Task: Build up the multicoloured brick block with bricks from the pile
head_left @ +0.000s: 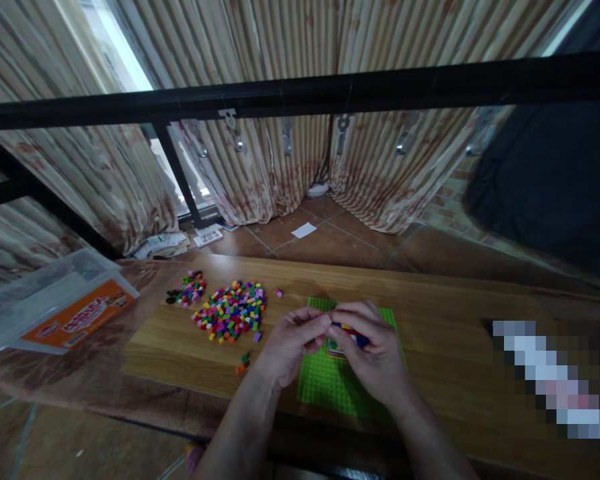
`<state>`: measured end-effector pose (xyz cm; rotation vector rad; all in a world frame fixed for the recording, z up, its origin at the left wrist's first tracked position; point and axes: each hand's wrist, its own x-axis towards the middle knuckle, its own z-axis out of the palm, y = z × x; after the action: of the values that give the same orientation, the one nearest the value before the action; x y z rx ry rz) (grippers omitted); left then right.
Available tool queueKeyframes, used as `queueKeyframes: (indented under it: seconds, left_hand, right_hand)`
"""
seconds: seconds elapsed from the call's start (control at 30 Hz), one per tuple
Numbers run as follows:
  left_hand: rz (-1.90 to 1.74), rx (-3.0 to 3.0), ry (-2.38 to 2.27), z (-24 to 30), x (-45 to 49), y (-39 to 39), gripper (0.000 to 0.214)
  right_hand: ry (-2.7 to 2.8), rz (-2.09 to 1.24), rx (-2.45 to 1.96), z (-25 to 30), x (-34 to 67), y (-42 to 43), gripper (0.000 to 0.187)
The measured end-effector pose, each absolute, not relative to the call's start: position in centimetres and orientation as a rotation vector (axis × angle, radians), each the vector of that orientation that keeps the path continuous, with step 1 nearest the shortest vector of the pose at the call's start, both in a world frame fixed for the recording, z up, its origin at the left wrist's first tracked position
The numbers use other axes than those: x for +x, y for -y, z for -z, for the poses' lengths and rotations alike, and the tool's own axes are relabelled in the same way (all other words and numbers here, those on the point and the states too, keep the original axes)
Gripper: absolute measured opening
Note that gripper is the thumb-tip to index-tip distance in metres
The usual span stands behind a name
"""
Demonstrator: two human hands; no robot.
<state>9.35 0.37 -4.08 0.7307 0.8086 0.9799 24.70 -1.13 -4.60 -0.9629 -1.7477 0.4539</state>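
A green studded baseplate (325,387) lies on the wooden board in front of me, with a small multicoloured build of toy bricks (336,350) on it. Over that build my right hand (375,347) curls, thumb and fingers closed around toy bricks (353,330) in blue, yellow, red and white. From the other side my left hand (295,337) meets it, thumb and forefinger pinched together at the right fingertips. Whatever sits in the left pinch is hidden. My fingers cover part of the build, so I cannot tell whether the held bricks are joined to it.
Left of the baseplate spreads a large pile of loose bricks (233,310), with a smaller pile (190,290) behind it. A few strays (243,363) lie nearer me. A clear plastic tub (85,300) with an orange label stands far left. A black rail (300,100) crosses beyond the board (455,333).
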Motion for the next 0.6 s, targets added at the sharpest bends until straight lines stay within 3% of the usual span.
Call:
queueKeyframes:
  seconds: [0.3,0.6]
  left_hand:
    - [-1.082,0.824,-0.980,4.3,9.8,-0.8,0.033]
    - [-1.058,1.235,-1.239,6.5,10.1,-1.3,0.031]
  right_hand:
    - [1.496,-0.438,-1.182,6.0,26.9,-0.2,0.015]
    - [1.426,-0.664,-1.358,8.4,27.5,-1.9,0.020]
